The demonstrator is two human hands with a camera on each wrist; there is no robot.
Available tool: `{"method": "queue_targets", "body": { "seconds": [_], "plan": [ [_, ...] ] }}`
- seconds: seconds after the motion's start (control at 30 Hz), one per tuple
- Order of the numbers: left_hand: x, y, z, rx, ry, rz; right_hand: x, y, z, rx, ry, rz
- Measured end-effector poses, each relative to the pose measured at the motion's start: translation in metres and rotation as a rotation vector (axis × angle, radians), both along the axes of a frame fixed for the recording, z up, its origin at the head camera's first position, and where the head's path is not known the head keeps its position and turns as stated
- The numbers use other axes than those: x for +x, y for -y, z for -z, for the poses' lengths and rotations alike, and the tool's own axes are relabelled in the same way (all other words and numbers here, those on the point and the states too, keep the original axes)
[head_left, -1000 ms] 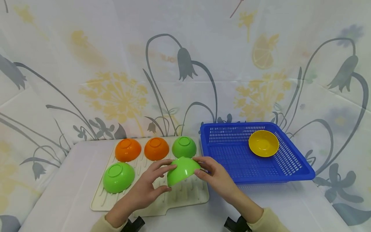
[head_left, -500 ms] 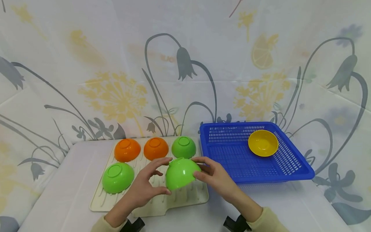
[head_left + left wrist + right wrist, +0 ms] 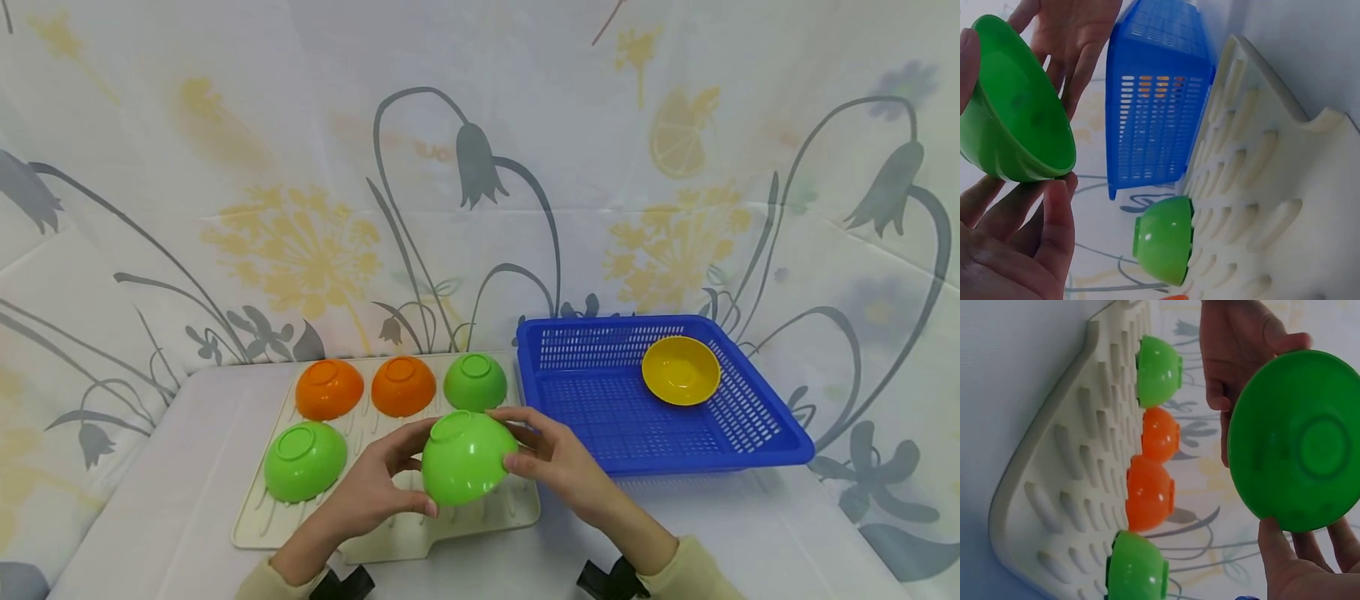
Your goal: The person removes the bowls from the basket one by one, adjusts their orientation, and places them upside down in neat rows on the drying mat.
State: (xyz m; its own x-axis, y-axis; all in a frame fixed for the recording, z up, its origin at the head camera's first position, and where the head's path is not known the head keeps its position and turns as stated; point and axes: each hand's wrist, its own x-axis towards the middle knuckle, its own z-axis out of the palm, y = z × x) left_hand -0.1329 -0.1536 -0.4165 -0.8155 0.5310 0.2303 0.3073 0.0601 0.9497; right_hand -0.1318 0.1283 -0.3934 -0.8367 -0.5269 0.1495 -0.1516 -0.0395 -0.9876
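Observation:
A glossy light green bowl (image 3: 467, 460) is held tilted above the cream ribbed drying tray (image 3: 517, 502), its base up and away from me. My left hand (image 3: 371, 492) grips the bowl's left side, thumb at the rim and fingers partly hidden behind it. On the opposite side, my right hand (image 3: 566, 460) pinches the rim between thumb and fingers. The bowl's hollow inside, with a ring at the bottom, faces the right wrist view. Upside down on the tray stand two orange bowls (image 3: 330, 389), a green bowl (image 3: 476, 382) behind and another green bowl (image 3: 305, 461) front left.
A blue slotted basket (image 3: 581, 454) stands right of the tray, close to its edge. Inside, a yellow bowl (image 3: 681, 371) leans toward the right side. A floral cloth (image 3: 480, 275) hangs behind the white-covered table (image 3: 172, 500).
The held green bowl has turned so its base and outer wall show more. My left hand has shifted from its top to its left side; the right hand keeps its hold.

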Motion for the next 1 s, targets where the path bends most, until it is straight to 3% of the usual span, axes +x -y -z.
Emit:
{"method": "queue_targets", "body": {
  "seconds": [0.2, 0.53, 0.8, 1.0],
  "plan": [
    [0.001, 0.003, 0.000, -0.045, -0.069, -0.052, 0.000, 0.003, 0.001, 0.024, -0.060, 0.016],
    [0.005, 0.007, 0.003, -0.191, -0.132, -0.190, 0.007, 0.018, 0.008, 0.119, -0.175, 0.123],
    [0.005, 0.013, 0.010, -0.224, -0.076, -0.227, 0.002, 0.038, 0.021, 0.210, -0.202, 0.186],
    [0.004, 0.019, 0.015, -0.299, -0.026, -0.248, -0.008, 0.052, 0.035, 0.184, -0.120, 0.156]
  ]
}}
